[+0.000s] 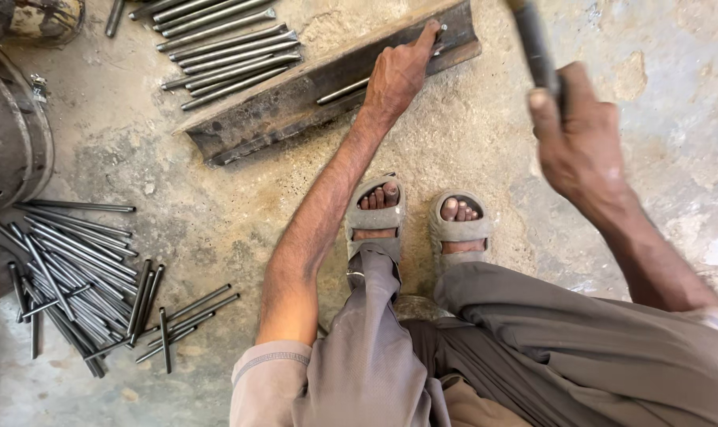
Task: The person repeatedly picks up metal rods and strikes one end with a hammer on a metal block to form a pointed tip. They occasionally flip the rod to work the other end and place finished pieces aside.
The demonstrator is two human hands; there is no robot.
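A short steel rod point(345, 90) lies along the trough of a heavy, rusted angle-iron bar point(256, 119) that rests diagonally on the far part of the concrete floor point(177, 213). The left hand point(398, 75) presses down on the rod's right end, fingers close together and stretched forward, the fingertips reaching toward the bar's far right end. The rod looks stiff, smooth and fairly light, likely to roll if freed, so pinning it in the groove near one end seems the sound way to hold it. The bar looks heavy enough to stay put by its own weight.

The right hand point(576, 138) is raised at the right, fingers wrapped tight around a dark handle point(535, 47). The handle runs off the top edge, so its head is cut off and the tool cannot be made out.

Straight rods lie in a neat row point(224, 47) far left of the bar; a loose pile of rods point(82, 269) lies near left. A dark round metal body point(11, 134) is cropped at the left edge. Sandalled feet point(414, 217) stand between the arms.
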